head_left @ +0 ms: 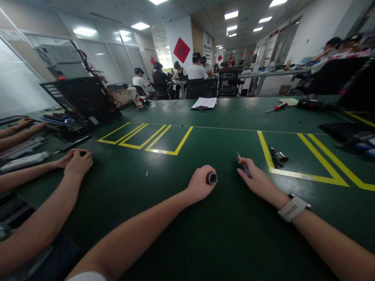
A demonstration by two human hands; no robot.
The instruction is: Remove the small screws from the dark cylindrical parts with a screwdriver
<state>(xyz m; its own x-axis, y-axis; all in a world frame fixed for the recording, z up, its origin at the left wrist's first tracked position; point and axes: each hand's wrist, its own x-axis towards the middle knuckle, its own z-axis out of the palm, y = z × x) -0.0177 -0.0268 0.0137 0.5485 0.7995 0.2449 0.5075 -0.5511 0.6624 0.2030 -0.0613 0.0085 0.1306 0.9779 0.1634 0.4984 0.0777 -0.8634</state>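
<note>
My left hand (202, 182) is closed around a dark cylindrical part (211, 178), whose round ringed end faces me; the rest of it is hidden in the fist. Between the fingers of my right hand (258, 180) is a small screwdriver (247, 171) with a purple handle, its thin shaft angled up and forward. The two hands are apart, both low over the green tabletop (228, 218). Just beyond my right hand, a shiny metal cup-shaped piece (281, 157) lies beside a dark narrow piece (274, 154) inside a yellow taped outline (304, 176).
More yellow outlines (161, 150) mark the table's left. A clipboard with papers (204, 103), a red-handled screwdriver (277, 108) and a black device (318, 104) lie farther back. At left, another person's hands (77, 160) rest near an open computer case (84, 101).
</note>
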